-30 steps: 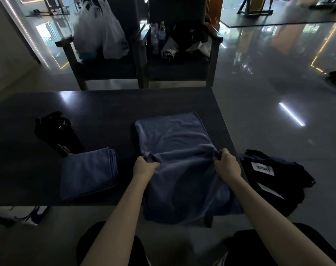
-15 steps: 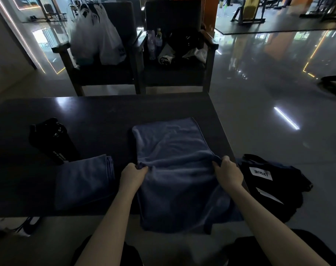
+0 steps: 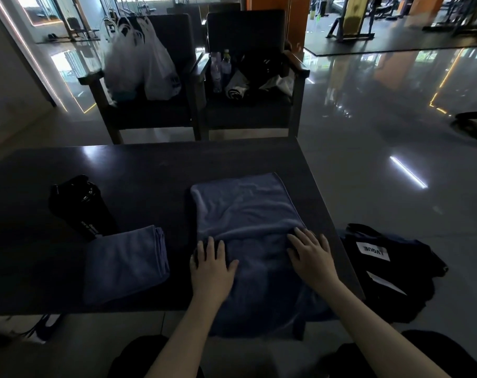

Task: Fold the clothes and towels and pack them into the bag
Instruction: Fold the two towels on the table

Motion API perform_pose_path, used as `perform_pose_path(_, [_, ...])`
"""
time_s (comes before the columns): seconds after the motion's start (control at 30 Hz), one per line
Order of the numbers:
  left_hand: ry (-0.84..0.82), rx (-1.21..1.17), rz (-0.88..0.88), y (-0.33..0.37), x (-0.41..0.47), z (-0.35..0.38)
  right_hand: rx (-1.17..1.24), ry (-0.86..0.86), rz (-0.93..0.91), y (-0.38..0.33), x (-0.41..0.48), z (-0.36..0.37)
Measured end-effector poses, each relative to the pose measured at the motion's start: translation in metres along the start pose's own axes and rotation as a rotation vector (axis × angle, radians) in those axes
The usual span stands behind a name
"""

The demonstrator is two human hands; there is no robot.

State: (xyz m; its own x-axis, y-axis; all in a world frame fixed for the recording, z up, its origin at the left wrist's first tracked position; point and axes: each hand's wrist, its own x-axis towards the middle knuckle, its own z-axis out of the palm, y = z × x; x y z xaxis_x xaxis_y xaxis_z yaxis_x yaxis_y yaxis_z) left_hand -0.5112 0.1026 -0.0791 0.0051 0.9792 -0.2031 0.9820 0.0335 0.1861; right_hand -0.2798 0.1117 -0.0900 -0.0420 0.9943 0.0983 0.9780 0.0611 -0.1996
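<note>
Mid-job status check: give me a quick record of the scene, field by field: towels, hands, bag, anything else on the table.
towel: spread on the table, partly folded, near end hanging over the front edge
left hand: flat on towel, fingers straight
right hand: flat on towel, fingers straight
folded towel: on table, left of towel, apart from it
bottle: black, just behind folded towel
bag: black, on floor right of table; contents not visible
</note>
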Motion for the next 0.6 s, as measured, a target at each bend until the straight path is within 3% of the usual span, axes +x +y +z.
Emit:
perform_pose_path(0.33, [0.035,0.016,0.008,-0.015,0.022,-0.002,0.018,-0.179,0.13,0.002,-0.004,-0.001])
perform_pose_path(0.6, [0.032,-0.011,0.081,-0.022,0.043,-0.011,0.008,-0.182,0.167,0.005,0.008,0.001])
